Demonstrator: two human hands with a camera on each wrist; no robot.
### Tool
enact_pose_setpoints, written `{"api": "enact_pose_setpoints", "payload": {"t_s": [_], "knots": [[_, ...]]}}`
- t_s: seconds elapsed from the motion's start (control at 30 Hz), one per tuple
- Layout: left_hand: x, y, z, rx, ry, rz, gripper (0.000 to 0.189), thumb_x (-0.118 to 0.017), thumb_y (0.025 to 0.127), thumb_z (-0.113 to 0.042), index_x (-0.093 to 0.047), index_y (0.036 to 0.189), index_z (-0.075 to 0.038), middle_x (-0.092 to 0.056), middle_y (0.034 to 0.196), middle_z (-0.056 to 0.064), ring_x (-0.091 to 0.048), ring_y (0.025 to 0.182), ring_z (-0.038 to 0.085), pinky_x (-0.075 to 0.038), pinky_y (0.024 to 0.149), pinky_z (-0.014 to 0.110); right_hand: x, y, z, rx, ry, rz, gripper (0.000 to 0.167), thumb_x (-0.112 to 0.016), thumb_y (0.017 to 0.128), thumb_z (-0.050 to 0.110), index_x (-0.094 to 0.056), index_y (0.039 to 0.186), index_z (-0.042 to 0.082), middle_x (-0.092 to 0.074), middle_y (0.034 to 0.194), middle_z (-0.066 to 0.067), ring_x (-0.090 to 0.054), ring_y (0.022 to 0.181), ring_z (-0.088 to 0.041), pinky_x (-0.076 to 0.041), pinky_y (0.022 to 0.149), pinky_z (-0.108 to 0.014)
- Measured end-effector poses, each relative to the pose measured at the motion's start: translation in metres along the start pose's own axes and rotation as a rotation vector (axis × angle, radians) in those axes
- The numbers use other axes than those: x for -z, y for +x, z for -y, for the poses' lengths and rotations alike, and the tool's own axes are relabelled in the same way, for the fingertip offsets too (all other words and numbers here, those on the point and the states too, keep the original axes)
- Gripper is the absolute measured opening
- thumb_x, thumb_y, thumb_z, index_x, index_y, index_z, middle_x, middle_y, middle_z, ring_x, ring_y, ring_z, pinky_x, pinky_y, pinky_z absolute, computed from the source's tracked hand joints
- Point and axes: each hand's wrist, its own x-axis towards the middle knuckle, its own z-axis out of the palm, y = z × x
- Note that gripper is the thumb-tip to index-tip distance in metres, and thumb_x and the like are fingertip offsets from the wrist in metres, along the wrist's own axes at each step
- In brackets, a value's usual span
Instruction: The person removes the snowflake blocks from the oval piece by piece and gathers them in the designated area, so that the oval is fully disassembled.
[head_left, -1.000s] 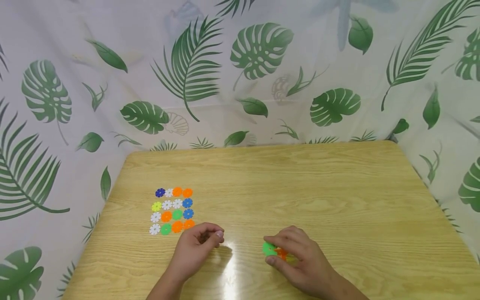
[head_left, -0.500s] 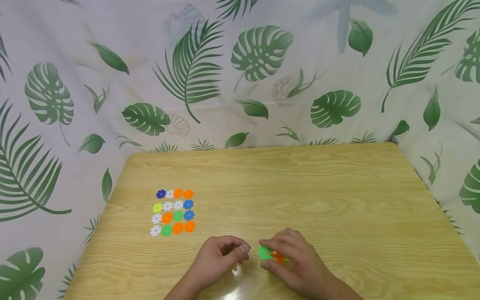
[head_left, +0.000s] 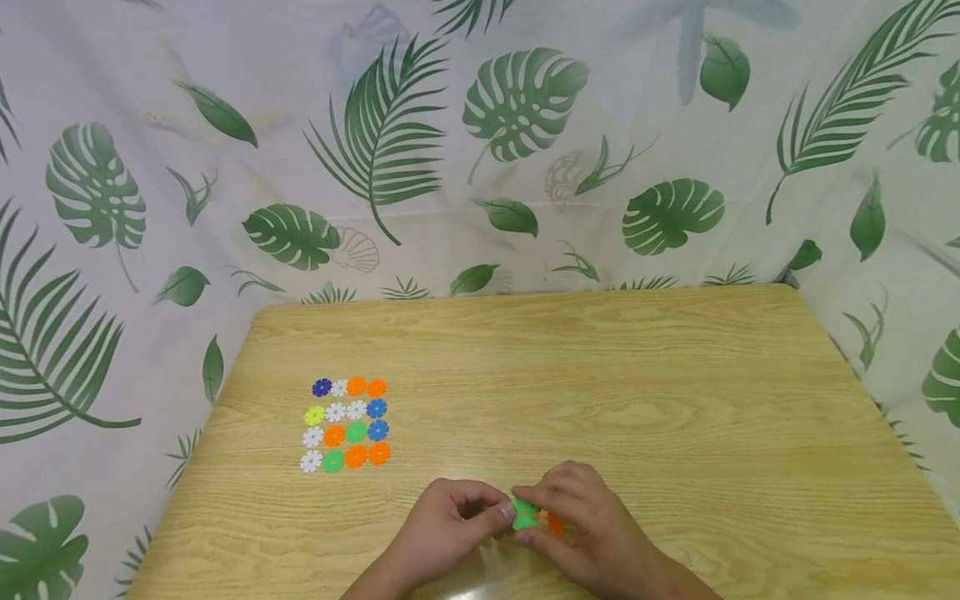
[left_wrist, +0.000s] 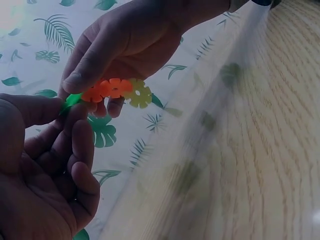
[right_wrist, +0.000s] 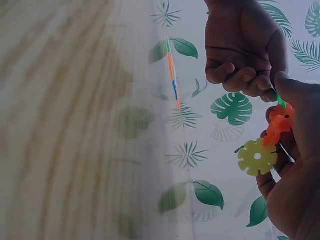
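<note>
Joined notched plastic discs form a short chain between my hands: a green disc (head_left: 525, 514), orange discs (left_wrist: 116, 89) and a yellow disc (right_wrist: 257, 156) at the far end. My right hand (head_left: 596, 529) holds this chain, thumb on one side and fingers on the other. With thumb and forefinger, my left hand (head_left: 448, 530) pinches the green disc's edge; its other fingers are curled in the left wrist view. In the head view the right hand hides the yellow disc. Fingers cover most of the green disc in both wrist views.
Rows of loose flat discs in blue, white, orange, yellow and green, among them a blue disc (head_left: 377, 408), lie on the left of the wooden table (head_left: 637, 367). A leaf-printed cloth (head_left: 450, 167) hangs behind the table and along its sides.
My left hand has moved right, away from the disc rows, and now meets the green disc. The right hand has shifted slightly left with the chain.
</note>
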Motion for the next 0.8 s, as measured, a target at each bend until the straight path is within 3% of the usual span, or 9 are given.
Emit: {"api": "enact_pose_setpoints", "payload": {"t_s": [0.33, 0.57, 0.8], "knots": [[0.0044, -0.0015, 0.0004, -0.121, 0.085, -0.019, 0.011, -0.071, 0.101, -0.029, -0.079, 0.098, -0.022, -0.077, 0.088, -0.005, -0.062, 0.076, 0.007, -0.051, 0.068, 0.023, 0.007, -0.0034, 0.0012, -0.192, 0.151, 0.113, 0.041, -0.082, 0.09, 0.014, -0.07, 0.129, 0.014, -0.072, 0.112, 0.009, -0.064, 0.1, -0.012, -0.052, 0.087, -0.031], [0.0068, -0.002, -0.0002, -0.22, 0.111, -0.042, 0.009, -0.071, 0.1, -0.026, -0.079, 0.1, -0.02, -0.076, 0.088, -0.004, -0.058, 0.074, 0.005, -0.05, 0.065, 0.023, 0.0062, -0.006, -0.0023, -0.138, 0.232, 0.077, 0.04, -0.082, 0.088, 0.005, -0.071, 0.125, 0.012, -0.072, 0.108, 0.004, -0.063, 0.099, -0.014, -0.054, 0.083, -0.029], [0.0089, -0.0016, 0.0036, -0.323, 0.165, -0.033, 0.008, -0.07, 0.102, -0.022, -0.078, 0.1, -0.021, -0.074, 0.089, -0.009, -0.062, 0.078, 0.005, -0.053, 0.071, 0.027, 0.005, -0.005, -0.004, -0.1, 0.246, 0.052, 0.035, -0.083, 0.085, 0.003, -0.071, 0.117, 0.012, -0.071, 0.103, 0.004, -0.063, 0.096, -0.015, -0.053, 0.082, -0.028]]}}
